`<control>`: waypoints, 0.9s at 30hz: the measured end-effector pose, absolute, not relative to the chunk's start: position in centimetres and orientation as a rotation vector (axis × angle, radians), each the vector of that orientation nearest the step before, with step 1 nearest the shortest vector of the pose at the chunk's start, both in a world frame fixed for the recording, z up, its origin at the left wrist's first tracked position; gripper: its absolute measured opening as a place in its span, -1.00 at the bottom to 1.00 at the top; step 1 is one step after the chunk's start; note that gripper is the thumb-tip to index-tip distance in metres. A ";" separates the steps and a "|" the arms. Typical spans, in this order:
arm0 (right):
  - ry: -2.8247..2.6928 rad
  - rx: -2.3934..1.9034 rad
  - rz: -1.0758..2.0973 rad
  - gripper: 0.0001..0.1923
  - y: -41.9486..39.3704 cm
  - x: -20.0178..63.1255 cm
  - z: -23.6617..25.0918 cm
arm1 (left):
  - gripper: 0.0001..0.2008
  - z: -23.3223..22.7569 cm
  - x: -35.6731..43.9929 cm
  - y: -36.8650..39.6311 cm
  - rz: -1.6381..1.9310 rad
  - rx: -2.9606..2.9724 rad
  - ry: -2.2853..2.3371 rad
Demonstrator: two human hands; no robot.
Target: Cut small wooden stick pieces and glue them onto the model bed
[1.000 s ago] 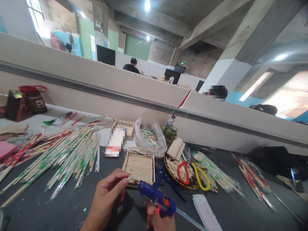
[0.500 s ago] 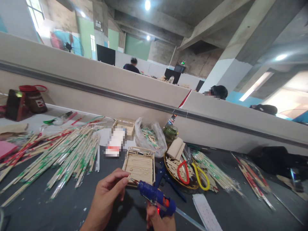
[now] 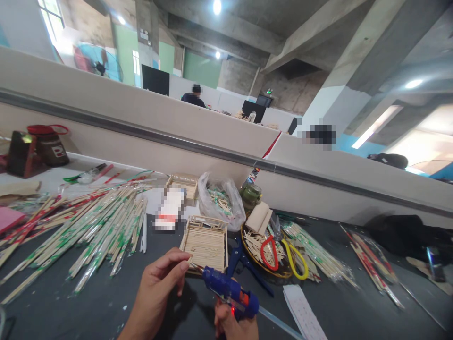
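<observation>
My right hand (image 3: 235, 318) is wrapped round the handle of a blue hot glue gun (image 3: 226, 289), whose red light glows. A clear glue stick (image 3: 279, 322) runs out of its back end. My left hand (image 3: 159, 288) is closed in a pinch, with thumb and forefinger around the end of a small wooden stick piece (image 3: 190, 259), mostly hidden. The gun's metal nozzle is right beside those fingertips; whether it touches the piece I cannot tell. Just beyond lies a square wooden stick tray (image 3: 205, 243) with a railing at its back and small bits on its slatted floor.
Bundles of wrapped chopsticks (image 3: 106, 222) spread across the left. A basket (image 3: 279, 273) holds cut sticks, with red-handled (image 3: 269, 252) and yellow-handled scissors (image 3: 296, 259). Blue cutters (image 3: 247, 264) lie beside it. A plastic bag (image 3: 236, 208) and second wooden piece (image 3: 193, 186) stand behind. A partition (image 3: 141, 127) bounds the desk.
The glue gun has shifted very slightly, its nozzle a touch lower and farther from my left fingertips. My left hand stays in its pinch.
</observation>
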State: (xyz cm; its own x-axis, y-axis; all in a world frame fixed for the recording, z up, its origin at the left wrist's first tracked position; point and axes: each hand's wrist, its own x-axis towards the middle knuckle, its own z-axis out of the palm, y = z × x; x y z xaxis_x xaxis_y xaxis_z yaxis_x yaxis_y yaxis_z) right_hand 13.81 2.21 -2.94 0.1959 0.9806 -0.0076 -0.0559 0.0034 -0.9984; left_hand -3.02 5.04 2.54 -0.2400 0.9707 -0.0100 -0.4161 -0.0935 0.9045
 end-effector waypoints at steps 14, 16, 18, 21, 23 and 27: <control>-0.885 -1.270 1.199 -0.38 2.2 13.5 -1.3 | -0.82 2.2 -3.0 4.9 1.595 0.728 1.021; -0.879 -1.261 1.216 -0.37 2.3 13.5 -1.1 | -0.82 2.2 -3.0 4.9 1.596 0.734 1.010; -0.892 -1.238 1.243 -0.38 2.4 13.5 -0.8 | -0.83 2.2 -3.0 5.0 1.594 0.745 0.997; -0.928 -1.192 1.272 -0.39 2.5 13.5 -0.2 | -0.82 2.4 -2.9 5.1 1.595 0.721 1.006; -0.943 -1.172 1.287 -0.39 2.7 13.5 0.1 | -0.80 2.6 -2.8 5.1 1.594 0.699 1.011; -0.944 -1.137 1.305 -0.39 2.7 13.6 0.5 | -0.79 2.6 -2.7 5.0 1.585 0.677 0.987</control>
